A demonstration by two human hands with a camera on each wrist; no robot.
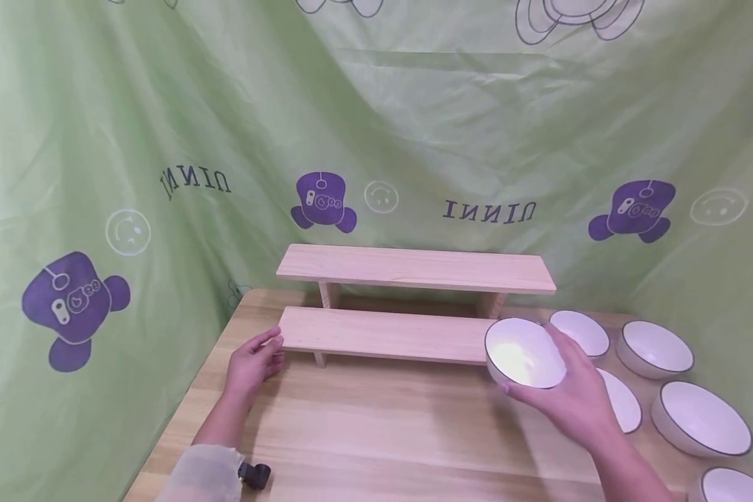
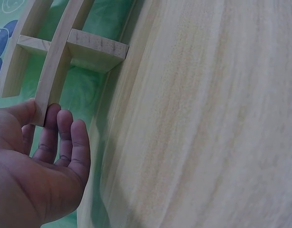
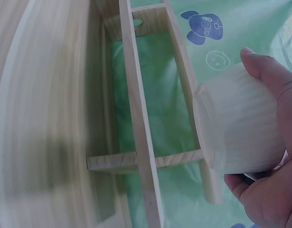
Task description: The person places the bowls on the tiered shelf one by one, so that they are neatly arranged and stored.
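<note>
A two-tier wooden shelf stands at the back of the table, with a lower plank (image 1: 383, 336) in front of a higher plank (image 1: 414, 268). My left hand (image 1: 251, 371) pinches the left end of the lower plank; the left wrist view shows the thumb on one face and fingers (image 2: 51, 124) on the other. A white bowl with a dark rim (image 1: 522, 354) is in my right hand (image 1: 579, 399), held up beside the lower plank's right end. In the right wrist view, thumb and fingers grip the bowl's ribbed outside (image 3: 246, 121).
On the table's right side stand several more white bowls, among them one at the back (image 1: 655, 348) and one farther forward (image 1: 703, 420). A green printed curtain (image 1: 414, 125) hangs behind and on both sides of the wooden table (image 1: 376, 432).
</note>
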